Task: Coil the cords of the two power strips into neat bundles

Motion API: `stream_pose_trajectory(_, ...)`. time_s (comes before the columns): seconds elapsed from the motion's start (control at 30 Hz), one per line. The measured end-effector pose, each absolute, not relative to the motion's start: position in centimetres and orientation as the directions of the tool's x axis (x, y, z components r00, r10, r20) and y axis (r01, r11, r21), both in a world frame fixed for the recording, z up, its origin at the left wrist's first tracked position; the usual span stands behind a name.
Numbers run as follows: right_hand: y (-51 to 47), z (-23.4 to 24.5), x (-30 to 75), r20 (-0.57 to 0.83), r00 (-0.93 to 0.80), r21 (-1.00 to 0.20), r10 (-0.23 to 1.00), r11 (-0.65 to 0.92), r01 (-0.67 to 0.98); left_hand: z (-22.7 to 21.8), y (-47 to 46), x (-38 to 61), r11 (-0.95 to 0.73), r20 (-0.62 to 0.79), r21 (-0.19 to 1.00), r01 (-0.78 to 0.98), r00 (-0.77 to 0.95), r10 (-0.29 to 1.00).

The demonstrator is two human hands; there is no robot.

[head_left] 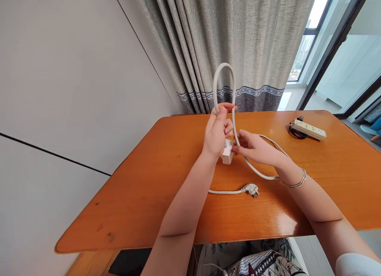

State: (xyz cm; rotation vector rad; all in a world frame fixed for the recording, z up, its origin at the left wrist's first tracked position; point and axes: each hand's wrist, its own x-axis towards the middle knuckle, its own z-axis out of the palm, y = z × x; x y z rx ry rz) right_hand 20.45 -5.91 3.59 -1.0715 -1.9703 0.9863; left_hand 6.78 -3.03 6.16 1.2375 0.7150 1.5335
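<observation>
A thick white power cord (216, 85) rises in an upright loop above the table. My left hand (214, 134) is closed on the cord at the loop's base, fingers pinching it. Lower and to the right, my right hand (257, 148) is closed, its thumb and fingers on the cord's descending side. Between my hands a white block-shaped end (227, 155), perhaps of a power strip, shows partly; my left hand hides the rest. The cord's white plug (252, 189) lies on the table in front of them, prongs pointing right. More cord curves under my right wrist.
The orange wooden table (139, 184) has rounded corners. Toward its far right lies a cream power strip (309, 129) with a black cord bunched at its left end. Behind hangs a grey curtain (247, 37), beside a glass door frame. A pale wall (65, 77) runs along the left.
</observation>
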Motion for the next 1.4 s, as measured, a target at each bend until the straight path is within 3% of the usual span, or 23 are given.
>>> stream_pose_trajectory(0.1,-5.3,3.3,20.6,0.195,-0.393,-0.954,0.898,0.267,0.136,6.3,-2.8,6.4,-0.321,0.349,0.889,-0.327,0.029,0.937)
stream_pose_trajectory(0.23,-4.5,3.5,21.5,0.237,-0.267,-0.968,0.934,0.250,0.015,6.5,-2.7,6.0,-0.278,0.332,0.893,-0.355,0.101,0.938)
stream_pose_trajectory(0.37,-4.3,4.3,22.4,0.326,-0.163,-0.944,0.931,0.330,-0.007,6.8,-3.1,5.7,-0.126,0.247,0.935,-0.330,0.357,0.901)
stream_pose_trajectory(0.53,-4.8,5.5,23.5,0.462,0.008,-0.886,0.887,0.462,-0.040,6.8,-3.8,5.2,-0.020,0.177,0.973,-0.232,0.682,0.709)
stream_pose_trajectory(0.73,-5.0,6.9,26.4,0.535,0.254,-0.834,0.806,0.551,0.009,6.3,-4.1,5.4,-0.086,0.141,0.990,-0.112,0.802,0.581)
stream_pose_trajectory(0.93,-3.6,6.9,29.3,0.550,0.328,-0.798,0.768,0.599,-0.064,5.1,-2.9,6.0,-0.155,0.080,0.988,0.023,0.773,0.629)
stream_pose_trajectory(1.1,-1.8,5.8,29.8,0.509,0.406,-0.816,0.759,0.575,-0.053,5.0,-2.2,6.1,-0.109,0.250,0.959,-0.262,0.599,0.761)
stream_pose_trajectory(1.17,-1.4,5.3,29.4,0.496,0.361,-0.853,0.790,0.521,0.031,5.5,-2.3,5.8,-0.135,0.299,0.920,-0.368,0.435,0.849)
stream_pose_trajectory(1.27,-1.4,4.3,27.9,0.416,0.156,-0.892,0.896,0.369,0.260,6.5,-2.3,5.4,-0.215,0.326,0.875,-0.433,0.200,0.924)
stream_pose_trajectory(1.4,-2.3,3.4,25.3,0.128,-0.165,-0.743,0.978,0.205,0.637,6.8,-1.4,4.5,-0.340,0.358,0.833,-0.437,-0.044,0.933)
